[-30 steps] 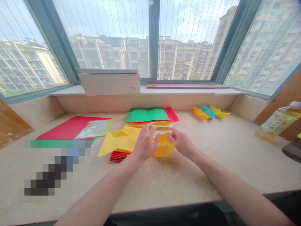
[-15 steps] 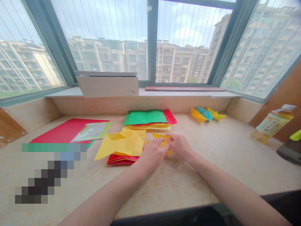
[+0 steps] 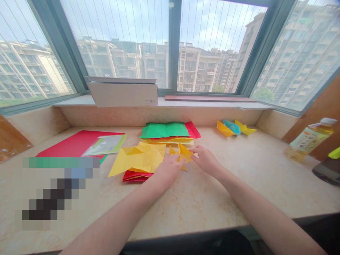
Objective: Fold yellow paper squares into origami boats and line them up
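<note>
A small folded yellow paper (image 3: 185,153) with pointed flaps lies on the counter in front of me, one flap standing up. My left hand (image 3: 171,168) reaches over its near left side, with fingers closed on it and partly hiding it. At the paper's right edge, my right hand (image 3: 207,159) pinches it between thumb and fingertips. Just left of my left hand, a larger creased yellow sheet (image 3: 140,157) rests on a stack of folded red paper (image 3: 136,176).
Behind sits a pile topped by a green sheet (image 3: 165,130). Folded paper boats (image 3: 231,128) stand back right. A red sheet (image 3: 67,143) and plastic packet (image 3: 106,144) lie left. A drink bottle (image 3: 309,140) stands right. A white box (image 3: 123,94) occupies the sill.
A flap of the folded yellow paper now stands up between my hands. My right hand has shifted slightly right, my left hand slightly left. The view has tilted a little.
</note>
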`<move>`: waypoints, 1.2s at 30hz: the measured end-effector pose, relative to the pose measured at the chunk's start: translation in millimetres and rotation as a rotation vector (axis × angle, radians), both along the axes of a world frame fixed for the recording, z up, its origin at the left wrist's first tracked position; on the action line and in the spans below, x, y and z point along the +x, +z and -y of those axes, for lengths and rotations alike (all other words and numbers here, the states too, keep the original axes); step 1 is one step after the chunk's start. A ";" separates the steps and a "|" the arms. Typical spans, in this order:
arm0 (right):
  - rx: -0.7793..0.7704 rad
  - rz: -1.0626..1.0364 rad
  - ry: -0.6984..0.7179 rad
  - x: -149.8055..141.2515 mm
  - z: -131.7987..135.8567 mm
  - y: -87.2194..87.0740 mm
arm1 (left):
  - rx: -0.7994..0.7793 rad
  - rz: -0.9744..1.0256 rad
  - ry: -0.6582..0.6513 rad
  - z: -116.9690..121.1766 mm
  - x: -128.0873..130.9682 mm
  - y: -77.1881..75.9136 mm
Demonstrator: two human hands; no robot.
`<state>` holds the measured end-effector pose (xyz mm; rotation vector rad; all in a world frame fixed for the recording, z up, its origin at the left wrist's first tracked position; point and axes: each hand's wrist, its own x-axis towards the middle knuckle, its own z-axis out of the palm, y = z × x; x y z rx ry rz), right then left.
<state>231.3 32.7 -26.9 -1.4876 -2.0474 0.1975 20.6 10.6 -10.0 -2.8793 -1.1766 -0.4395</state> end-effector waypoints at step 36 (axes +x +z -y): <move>-0.042 0.129 0.085 -1.7 5.8 6.1 | -0.038 -0.052 0.048 -8.2 -3.3 -1.7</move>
